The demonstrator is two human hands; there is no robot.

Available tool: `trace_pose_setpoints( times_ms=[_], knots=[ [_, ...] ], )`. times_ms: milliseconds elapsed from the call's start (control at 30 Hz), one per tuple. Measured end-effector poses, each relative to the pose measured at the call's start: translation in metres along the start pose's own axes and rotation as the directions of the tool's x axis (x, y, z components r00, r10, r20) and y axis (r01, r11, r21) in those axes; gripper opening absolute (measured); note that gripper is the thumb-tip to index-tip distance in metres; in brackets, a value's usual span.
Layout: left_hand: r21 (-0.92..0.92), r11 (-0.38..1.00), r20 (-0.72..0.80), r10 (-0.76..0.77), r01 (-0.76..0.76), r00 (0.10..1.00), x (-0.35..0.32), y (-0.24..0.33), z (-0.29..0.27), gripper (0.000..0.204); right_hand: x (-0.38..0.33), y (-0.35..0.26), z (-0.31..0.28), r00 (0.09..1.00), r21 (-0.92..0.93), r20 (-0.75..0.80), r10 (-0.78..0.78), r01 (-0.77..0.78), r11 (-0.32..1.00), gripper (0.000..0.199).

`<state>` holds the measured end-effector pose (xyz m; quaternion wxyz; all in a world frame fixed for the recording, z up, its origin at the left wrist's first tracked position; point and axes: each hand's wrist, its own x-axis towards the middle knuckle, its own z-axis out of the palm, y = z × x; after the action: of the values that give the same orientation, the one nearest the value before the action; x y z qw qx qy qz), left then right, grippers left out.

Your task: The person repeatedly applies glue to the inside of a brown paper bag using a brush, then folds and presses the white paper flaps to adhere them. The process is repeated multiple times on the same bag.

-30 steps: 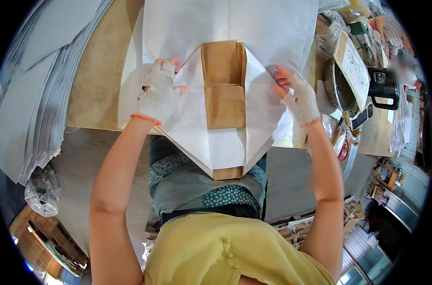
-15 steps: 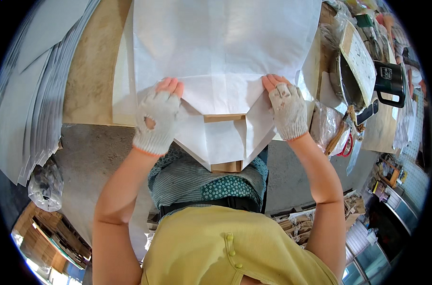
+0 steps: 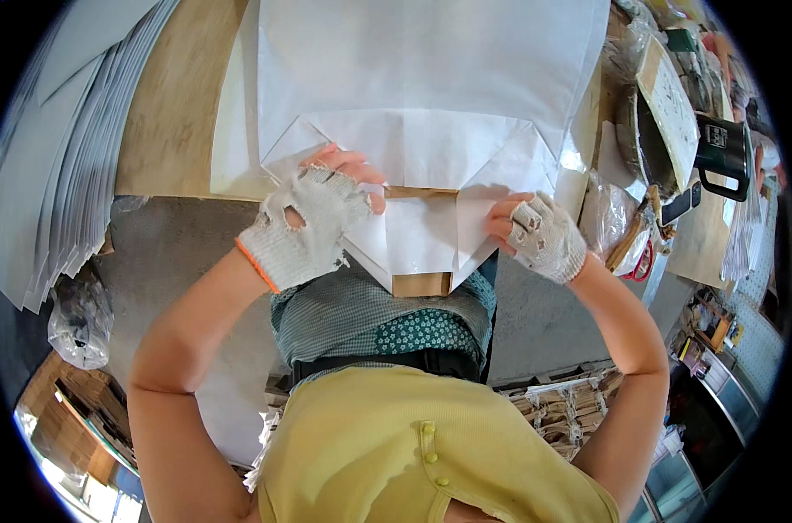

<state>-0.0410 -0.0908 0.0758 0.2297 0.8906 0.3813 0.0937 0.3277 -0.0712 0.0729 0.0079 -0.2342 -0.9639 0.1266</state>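
A large white paper bag (image 3: 431,61) lies over the table's near edge. Its folded bottom end points toward me, with creased diagonal flaps and brown strips showing at the middle opening and the near tip. My left hand (image 3: 313,213), in a worn off-white fingerless knit glove with holes, rests on the left flap, its fingers stretched rightward over the paper. Gloved the same way, my right hand (image 3: 540,235) is at the right flap's slanted edge, fingers bent together over the paper; its thumb is hidden.
A stack of white paper sheets (image 3: 73,148) stands at the left. On the right are a metal pan (image 3: 644,144) with a pale board on it, a black mug (image 3: 723,157), a phone (image 3: 680,204), red-handled scissors (image 3: 642,261) and clear plastic wrapping (image 3: 609,213).
Both hands have come nearer me from the upper fold. The left has swung rightward over its flap; the right has bent its fingers at the flap edge. The far fold now lies flatter.
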Motion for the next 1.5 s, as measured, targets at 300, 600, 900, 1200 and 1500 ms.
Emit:
trace_pose_setpoints(
  times_ms=[300,600,900,1200,1500],
  knots=[
    [0.011,0.993,-0.179,-0.117,0.121,0.977,0.039,-0.011,-0.003,0.027,0.068,0.002,0.020,0.662,0.514,-0.381,0.646,-0.429,0.743,0.014],
    [0.175,0.892,-0.524,-0.274,0.417,0.807,0.058,-0.005,0.043,0.018,0.083,0.002,0.029,0.619,0.190,-0.569,0.541,-0.541,0.819,0.022],
    [0.115,0.857,-0.527,-0.375,0.502,0.763,0.061,0.013,0.045,0.032,0.105,-0.039,0.037,0.360,0.336,-0.500,0.788,-0.758,0.559,0.034],
    [0.050,0.956,-0.221,-0.273,0.290,0.936,0.046,0.055,0.053,0.074,0.101,-0.039,0.041,0.402,0.336,-0.545,0.736,-0.700,0.631,0.022],
    [0.123,0.931,-0.142,-0.326,0.343,0.935,0.017,0.027,0.028,0.064,0.104,-0.069,0.040,0.784,0.223,-0.307,0.539,-0.491,0.842,0.052]
  ],
)
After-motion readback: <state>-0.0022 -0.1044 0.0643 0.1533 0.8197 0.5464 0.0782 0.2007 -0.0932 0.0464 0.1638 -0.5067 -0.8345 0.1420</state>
